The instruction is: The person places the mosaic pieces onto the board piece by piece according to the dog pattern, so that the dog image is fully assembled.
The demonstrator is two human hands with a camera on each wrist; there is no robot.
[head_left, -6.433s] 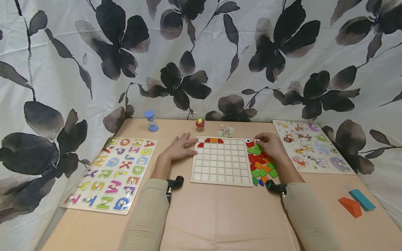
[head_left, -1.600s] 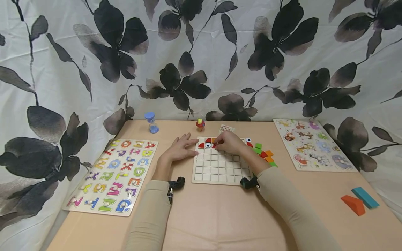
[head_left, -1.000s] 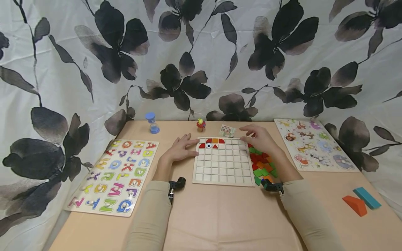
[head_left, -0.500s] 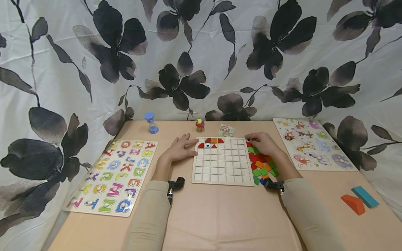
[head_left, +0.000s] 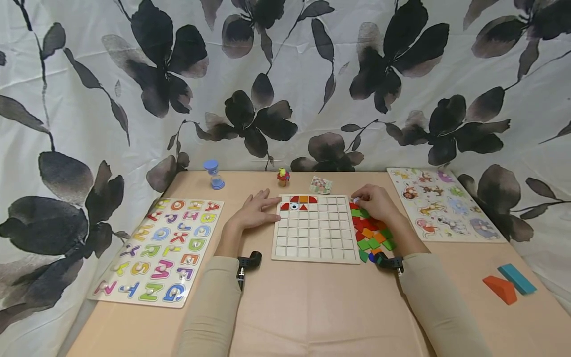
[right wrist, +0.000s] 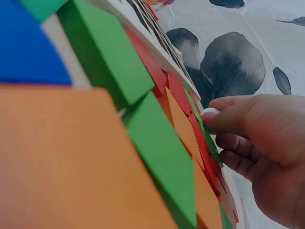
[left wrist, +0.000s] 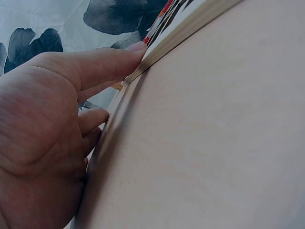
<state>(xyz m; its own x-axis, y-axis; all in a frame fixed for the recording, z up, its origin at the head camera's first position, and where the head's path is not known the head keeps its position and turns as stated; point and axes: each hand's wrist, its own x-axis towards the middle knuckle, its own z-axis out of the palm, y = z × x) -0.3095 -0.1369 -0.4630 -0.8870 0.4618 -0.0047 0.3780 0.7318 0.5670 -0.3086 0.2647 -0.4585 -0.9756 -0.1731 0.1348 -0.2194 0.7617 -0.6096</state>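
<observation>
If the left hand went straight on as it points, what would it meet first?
Most likely the grid board; the left hand seems to touch its edge, but depth is unclear.

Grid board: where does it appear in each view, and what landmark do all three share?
Head: grid board just below centre.
Left wrist: only a corner of it, top right, its edge slanting.
Right wrist: a sliver, top centre.
Shared landmark: floral backdrop.

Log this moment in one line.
left hand touches pale wooden grid board, left edge | right hand pinches small round white piece | red, green, orange tiles lie right of board
</observation>
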